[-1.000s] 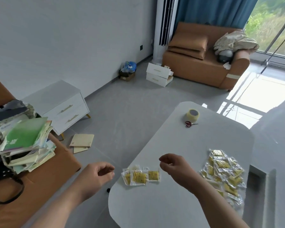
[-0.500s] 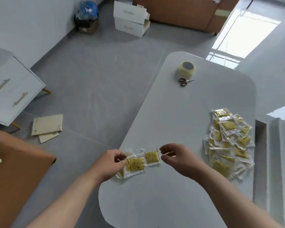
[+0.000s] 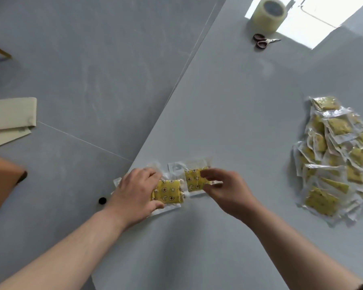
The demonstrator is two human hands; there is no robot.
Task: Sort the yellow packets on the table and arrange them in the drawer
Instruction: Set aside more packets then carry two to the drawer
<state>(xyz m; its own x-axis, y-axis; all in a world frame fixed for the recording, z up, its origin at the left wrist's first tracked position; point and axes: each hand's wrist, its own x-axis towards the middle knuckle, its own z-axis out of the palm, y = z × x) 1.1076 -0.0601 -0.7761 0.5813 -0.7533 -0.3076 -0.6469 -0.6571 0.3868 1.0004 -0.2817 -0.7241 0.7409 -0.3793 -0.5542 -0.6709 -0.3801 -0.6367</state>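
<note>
From the head camera, looking down, a pale grey smooth-topped bench [image 3: 239, 114] fills the right and lower part of the view, with its long edge running on a slant beside a grey tiled floor [image 3: 82, 59].

Near the bench's left edge lie two flat yellow cloth pieces printed with stars and moons, each sealed in a clear plastic wrapper. They sit side by side and their wrappers overlap. The left hand [image 3: 134, 191] lies over the left packet [image 3: 168, 191], fingers curled on its far edge and thumb at its near edge, gripping it against the bench. The right hand [image 3: 226, 190] pinches the right packet [image 3: 193, 180] at its right side between thumb and fingertips. More clear wrapper shows under and behind these two, but I cannot tell how many pieces it holds.

Well apart, at the bench's right side, lies a loose heap of packets [image 3: 333, 162], the same yellow in crinkled clear wrap, overlapping at all angles.

At the far end a roll of clear packing tape [image 3: 268, 14] stands on its side face, and just beside it lie small scissors with dark red handles [image 3: 263, 40].

On the floor to the left are two flat beige cardboard pieces [image 3: 11, 114], one overlapping the other, a small black round object [image 3: 102, 200] near the bench edge, and the corner of an orange-brown piece of furniture [image 3: 0, 181].
</note>
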